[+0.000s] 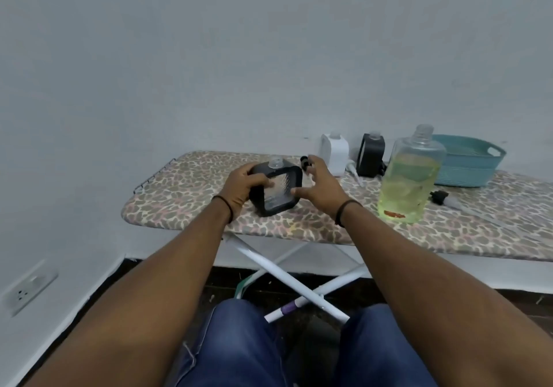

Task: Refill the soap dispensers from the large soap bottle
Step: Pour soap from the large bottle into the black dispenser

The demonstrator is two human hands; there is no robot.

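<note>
On the ironing board (185, 210), black dispenser (276, 190) tilted; neck up-left

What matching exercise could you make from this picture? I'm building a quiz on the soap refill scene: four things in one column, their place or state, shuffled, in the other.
Things
1. black square soap dispenser
2. white square soap dispenser
3. large clear soap bottle
4. teal plastic basket

Places or states
A. uncapped, partly full of yellow-green liquid
B. at the board's far right
C. tilted, held by the left hand
D. upright near the wall, untouched

Pairs: 1-C, 2-D, 3-A, 4-B
</note>
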